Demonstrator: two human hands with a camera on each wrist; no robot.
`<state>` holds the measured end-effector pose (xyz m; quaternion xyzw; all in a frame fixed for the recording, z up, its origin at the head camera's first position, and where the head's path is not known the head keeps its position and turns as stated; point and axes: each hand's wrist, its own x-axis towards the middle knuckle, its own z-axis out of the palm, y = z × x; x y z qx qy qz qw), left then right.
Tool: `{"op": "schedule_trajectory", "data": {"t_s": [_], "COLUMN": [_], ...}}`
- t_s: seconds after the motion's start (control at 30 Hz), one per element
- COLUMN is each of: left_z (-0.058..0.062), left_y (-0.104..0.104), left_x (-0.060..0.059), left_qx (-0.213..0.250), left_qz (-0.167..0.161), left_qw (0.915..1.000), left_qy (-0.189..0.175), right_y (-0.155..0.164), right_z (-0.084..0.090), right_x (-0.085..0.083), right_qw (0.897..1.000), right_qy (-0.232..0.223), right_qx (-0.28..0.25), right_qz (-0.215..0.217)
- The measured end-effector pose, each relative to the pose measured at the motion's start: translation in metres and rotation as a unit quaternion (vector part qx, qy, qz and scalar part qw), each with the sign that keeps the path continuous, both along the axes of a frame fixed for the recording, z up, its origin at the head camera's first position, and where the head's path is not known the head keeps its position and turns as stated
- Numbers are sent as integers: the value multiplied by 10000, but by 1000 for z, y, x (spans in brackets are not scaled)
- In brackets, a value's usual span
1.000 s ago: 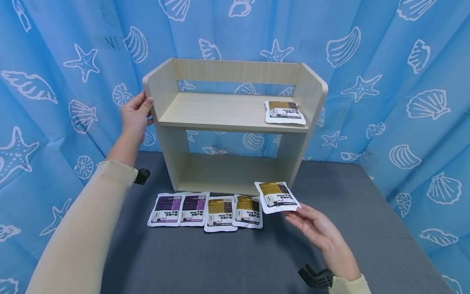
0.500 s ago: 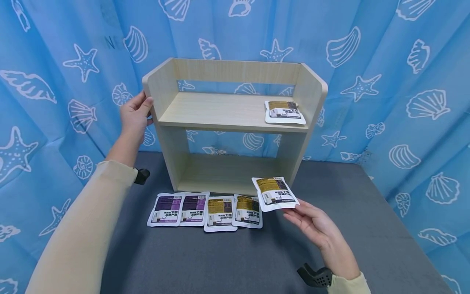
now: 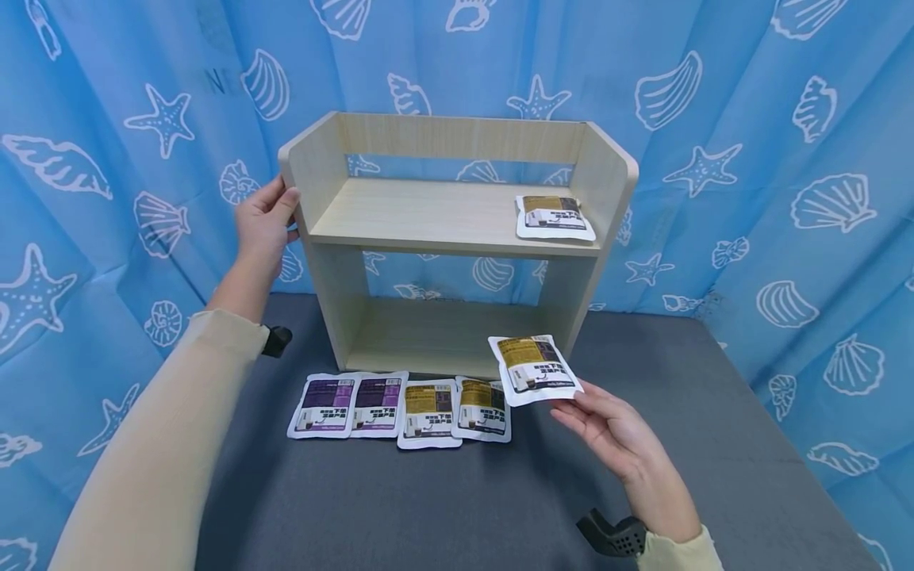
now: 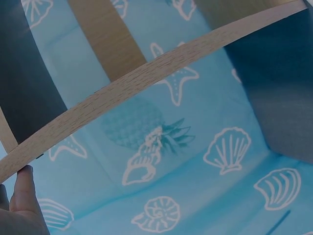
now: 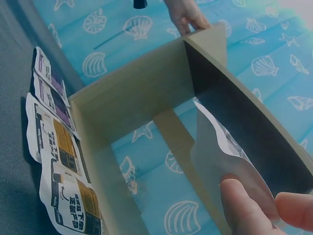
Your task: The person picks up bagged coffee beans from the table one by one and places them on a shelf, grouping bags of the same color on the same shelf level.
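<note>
My right hand [image 3: 614, 432] pinches a yellow-labelled white pouch [image 3: 531, 369] by its corner, lifted above the grey table in front of the wooden shelf unit [image 3: 457, 238]. In the right wrist view the held pouch [image 5: 230, 161] shows its white back, gripped between my fingertips [image 5: 244, 208]. My left hand [image 3: 264, 222] grips the shelf unit's left side panel; the left wrist view shows one fingertip [image 4: 24, 188] against the panel's edge [image 4: 146, 78]. Another yellow pouch [image 3: 553, 216] lies on the upper shelf at the right. A row of two purple pouches [image 3: 350, 403] and two yellow pouches [image 3: 457, 408] lies on the table.
The grey table [image 3: 500, 507] runs to a blue seashell-print curtain [image 3: 750, 159] behind and on both sides. The shelf's lower compartment [image 3: 443, 333] holds nothing. The upper shelf's left and middle part [image 3: 414, 210] is bare wood.
My right hand has raised the yellow pouch slightly up and to the left, toward the shelf unit. The left hand has stayed on the side panel.
</note>
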<state>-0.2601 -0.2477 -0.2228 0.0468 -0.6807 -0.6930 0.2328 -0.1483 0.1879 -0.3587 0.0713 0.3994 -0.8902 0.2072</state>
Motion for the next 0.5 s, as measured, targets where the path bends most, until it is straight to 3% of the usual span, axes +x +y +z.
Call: {"op": "schedule_trajectory", "data": {"t_s": [0.2,0.5], "left_z": [0,0], "left_y": [2,0], "left_x": [-1,-1], "left_qx": [-153,17], "left_qz": [46,30], "left_qw": [9999,10000], "left_qy": [7,18], "right_y": [-2,-4], "right_z": [4,10], "right_x": [-1,-1], "right_qw": [10000,9995], "right_qy": [86,288], "right_qx": [-5,-78], "right_qz": [29,97]}}
